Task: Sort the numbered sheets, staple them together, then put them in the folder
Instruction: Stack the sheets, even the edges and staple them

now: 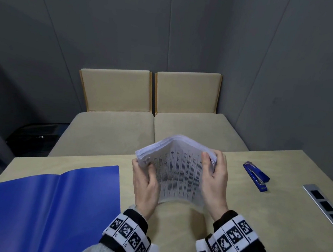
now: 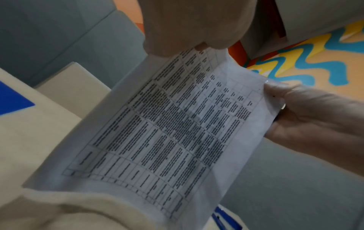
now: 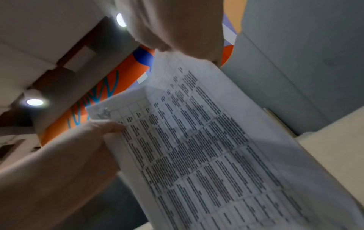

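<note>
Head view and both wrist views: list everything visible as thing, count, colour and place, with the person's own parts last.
sheets: one stack, white with printed tables, held upright above the table
folder: one, blue, lying open at table left
stapler: one, blue, table right
table: one, beige
socket strip: one, silver, right table edge
seats: two, beige, behind table
left hand: grips the stack's left edge
right hand: grips its right edge
</note>
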